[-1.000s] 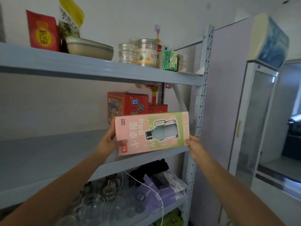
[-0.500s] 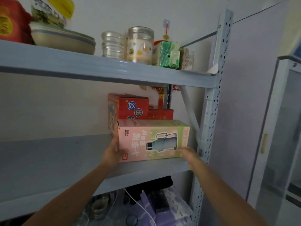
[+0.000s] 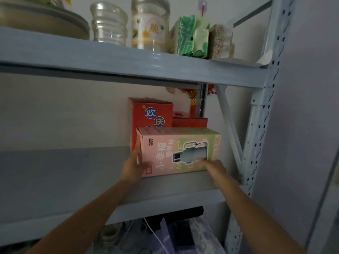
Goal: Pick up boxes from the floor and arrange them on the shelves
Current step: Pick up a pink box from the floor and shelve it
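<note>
The pink-and-green flask box (image 3: pixel 178 151) lies on its side on the middle shelf (image 3: pixel 73 171), just in front of the red carton (image 3: pixel 152 114). It looks to be in the placing step. The left hand (image 3: pixel 133 166) clasps its left end, thumb on the front. The right hand (image 3: pixel 215 166), blurred, seems to press straight fingers low on the front. Next likely comes seating it square against the red carton, then letting go. The box reads "小·幸福", the red carton "欢", "庆". Above the red carton, a clear jar (image 3: pixel 150 24) reads "脆".

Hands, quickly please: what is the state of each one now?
Left hand: holds the pink box at its left end, thumb on the front.
Right hand: touches the box front; blurred, grip cannot be told.
</note>
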